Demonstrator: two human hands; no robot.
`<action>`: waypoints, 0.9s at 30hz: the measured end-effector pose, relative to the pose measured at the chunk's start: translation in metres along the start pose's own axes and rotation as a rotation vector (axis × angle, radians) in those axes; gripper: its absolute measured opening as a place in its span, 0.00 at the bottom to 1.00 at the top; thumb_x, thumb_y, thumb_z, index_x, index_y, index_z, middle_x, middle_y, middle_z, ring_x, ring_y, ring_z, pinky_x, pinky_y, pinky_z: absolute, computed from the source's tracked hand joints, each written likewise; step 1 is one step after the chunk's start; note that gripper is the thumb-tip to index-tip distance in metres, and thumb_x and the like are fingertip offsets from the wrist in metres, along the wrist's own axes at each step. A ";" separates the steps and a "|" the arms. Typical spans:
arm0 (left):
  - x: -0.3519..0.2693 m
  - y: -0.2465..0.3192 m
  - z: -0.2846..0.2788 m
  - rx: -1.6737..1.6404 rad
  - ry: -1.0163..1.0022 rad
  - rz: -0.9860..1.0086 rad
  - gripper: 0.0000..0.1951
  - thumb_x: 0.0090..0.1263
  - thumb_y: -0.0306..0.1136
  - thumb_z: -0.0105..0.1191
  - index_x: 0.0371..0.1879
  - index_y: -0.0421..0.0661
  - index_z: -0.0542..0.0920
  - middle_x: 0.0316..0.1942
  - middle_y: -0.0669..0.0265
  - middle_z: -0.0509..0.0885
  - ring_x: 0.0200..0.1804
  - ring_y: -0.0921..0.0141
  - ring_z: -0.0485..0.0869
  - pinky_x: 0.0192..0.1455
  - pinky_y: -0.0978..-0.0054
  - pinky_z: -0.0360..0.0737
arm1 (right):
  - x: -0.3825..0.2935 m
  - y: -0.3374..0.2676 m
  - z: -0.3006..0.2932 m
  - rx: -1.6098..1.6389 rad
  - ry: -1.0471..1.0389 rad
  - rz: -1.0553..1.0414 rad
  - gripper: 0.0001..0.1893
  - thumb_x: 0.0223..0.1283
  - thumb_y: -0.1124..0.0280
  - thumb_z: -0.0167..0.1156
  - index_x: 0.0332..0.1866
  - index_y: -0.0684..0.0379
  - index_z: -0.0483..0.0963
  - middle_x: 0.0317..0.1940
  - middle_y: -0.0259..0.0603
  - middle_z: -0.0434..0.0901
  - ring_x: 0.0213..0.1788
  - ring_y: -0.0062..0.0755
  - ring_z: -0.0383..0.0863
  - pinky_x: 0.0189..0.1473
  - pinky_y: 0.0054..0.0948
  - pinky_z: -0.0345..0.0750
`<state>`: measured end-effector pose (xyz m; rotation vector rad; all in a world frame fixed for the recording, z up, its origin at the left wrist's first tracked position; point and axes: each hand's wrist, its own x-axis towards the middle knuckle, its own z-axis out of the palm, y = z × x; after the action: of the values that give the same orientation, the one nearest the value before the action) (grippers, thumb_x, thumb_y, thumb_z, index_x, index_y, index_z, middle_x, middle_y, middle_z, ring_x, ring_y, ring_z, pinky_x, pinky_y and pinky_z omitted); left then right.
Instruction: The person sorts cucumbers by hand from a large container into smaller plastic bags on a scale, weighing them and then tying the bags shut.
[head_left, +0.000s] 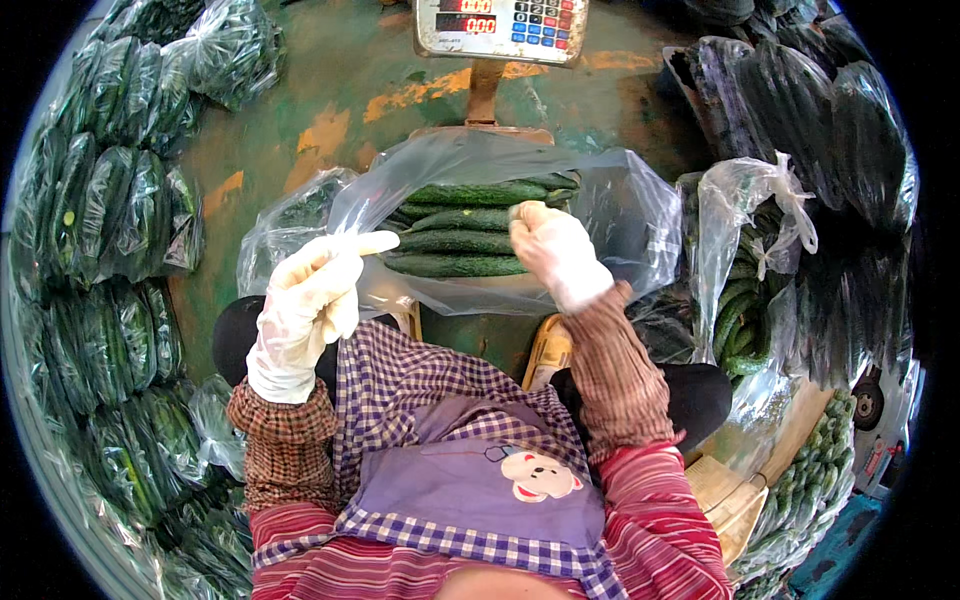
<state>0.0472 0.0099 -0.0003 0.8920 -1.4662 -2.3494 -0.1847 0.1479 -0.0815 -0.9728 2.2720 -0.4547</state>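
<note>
A wide clear plastic bag (637, 217) lies before me on the platform of a scale, its mouth turned up, with several green cucumbers (457, 241) side by side in it. My left hand (311, 300), in a whitish glove, grips the bag's film at its left side, index finger pointing right. My right hand (551, 247), gloved too, is above the right ends of the cucumbers with its fingers curled; whether it pinches anything is not plain. The scale's display head (499, 30) stands on a post beyond the bag.
Stacked bags of cucumbers (112, 210) line the left side. At the right are dark filled bags (810, 112), an opened bag of curved cucumbers (739, 322) and a wooden board (795, 427). The floor (255, 150) is green with worn patches. My knees flank the scale.
</note>
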 end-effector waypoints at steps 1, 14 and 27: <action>-0.001 0.000 0.001 -0.012 0.003 0.006 0.17 0.72 0.31 0.47 0.53 0.31 0.75 0.14 0.78 0.69 0.14 0.87 0.64 0.17 0.89 0.60 | 0.026 0.019 0.022 -0.300 -0.080 0.125 0.10 0.59 0.66 0.56 0.41 0.59 0.77 0.42 0.45 0.83 0.46 0.40 0.83 0.51 0.32 0.78; 0.011 -0.009 0.000 -0.095 0.038 0.164 0.20 0.72 0.33 0.47 0.53 0.27 0.73 0.14 0.76 0.73 0.13 0.86 0.66 0.19 0.86 0.68 | 0.018 0.115 0.062 -0.051 0.306 -0.082 0.29 0.48 0.76 0.60 0.61 0.56 0.66 0.43 0.53 0.77 0.41 0.48 0.80 0.46 0.36 0.78; 0.027 -0.002 0.011 -0.174 -0.030 0.307 0.15 0.69 0.27 0.51 0.51 0.32 0.77 0.25 0.69 0.81 0.18 0.84 0.72 0.20 0.85 0.72 | 0.058 0.076 0.066 -0.503 0.035 0.164 0.18 0.52 0.75 0.60 0.51 0.51 0.76 0.56 0.40 0.74 0.62 0.41 0.70 0.62 0.37 0.68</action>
<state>0.0193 0.0053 -0.0086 0.5462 -1.2800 -2.2263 -0.2121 0.1518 -0.1943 -1.0022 2.5294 0.1852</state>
